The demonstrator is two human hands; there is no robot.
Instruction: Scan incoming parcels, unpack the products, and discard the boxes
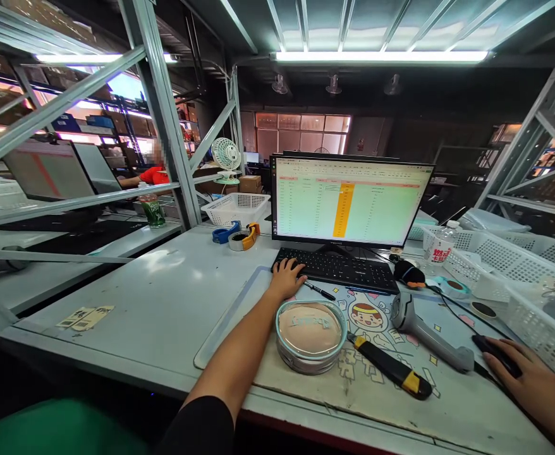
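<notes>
My left hand (287, 279) lies on the left end of a black keyboard (348, 270), its fingers spread over the keys. At the right, my right hand (526, 376) rests over a black computer mouse (498, 355), fingers curved along it. A round clear-topped pouch (311, 332) with a pale blue rim sits beside my left forearm. Right of it lie a black and yellow utility knife (391, 366) and a grey barcode scanner (432, 338). A black marker (320, 291) is just below the keyboard. Behind, a monitor (306, 202) displays a spreadsheet with an orange column.
Tape dispensers (243, 237) and a white basket (237, 208) stand left of the monitor. White baskets (543, 316) and a plastic bottle (441, 246) line the right. A metal upright (164, 114) rises at left; beyond it sits a person in red (154, 175).
</notes>
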